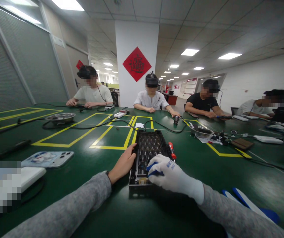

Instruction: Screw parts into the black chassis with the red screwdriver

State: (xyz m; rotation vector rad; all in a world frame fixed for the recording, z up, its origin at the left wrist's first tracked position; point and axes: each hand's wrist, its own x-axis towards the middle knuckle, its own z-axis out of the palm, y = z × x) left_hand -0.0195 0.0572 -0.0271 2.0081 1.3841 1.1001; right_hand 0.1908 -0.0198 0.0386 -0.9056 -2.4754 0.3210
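Note:
A black case (132, 178) lies lengthwise before me, with rows of small metal pieces like screwdriver bits (149, 143) standing in it. My left hand (122, 165), bare, grips the case's left side; its fingertips are partly hidden along the edge. In a white glove with blue fingertips, my right hand (165, 173) bends over the near right part of the case. Its fingers are closed among the pieces, and whatever is between them is hidden. A red-handled screwdriver (172, 150) rests along the case's right side.
A phone (49, 159) and a white power bank (33, 178) lie left. Loose blue-and-white gloves (252, 205) lie right. Metal bowls (60, 118), cables, a brown block (242, 143) and yellow tape mark the green table (102, 211). Several people with headsets sit opposite.

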